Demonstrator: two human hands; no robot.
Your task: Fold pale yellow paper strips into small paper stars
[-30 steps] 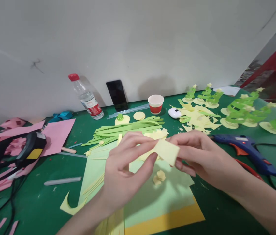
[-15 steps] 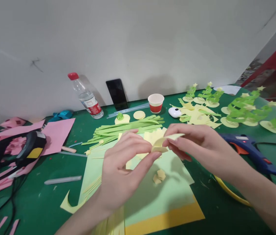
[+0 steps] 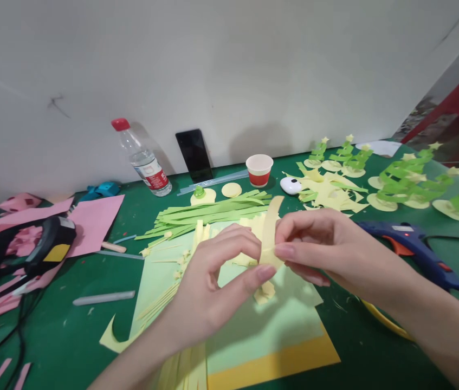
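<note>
head view: a pale yellow paper strip (image 3: 270, 222) is held near the middle of the frame, above a light green sheet (image 3: 245, 336). its lower, folded end is pinched between thumb and index finger of the left hand (image 3: 213, 287), and its edge is grasped by the thumb and fingertips of the right hand (image 3: 330, 244); its upper end is left free and curved. the fold is judged to be only begun, since a long tail has not yet been wrapped in. as finished work, star-topped green paper spirals (image 3: 395, 176) on pale discs are seen at the upper right. small folded paper pieces (image 3: 265, 292) are laid just below the hands, and tiny ones (image 3: 182, 262) left of centre. much appears unused: yellow strips (image 3: 184, 368) are spread at the bottom, green strips (image 3: 213, 210) are heaped above centre, and a loose pale disc (image 3: 231, 189) is seen behind them.
</note>
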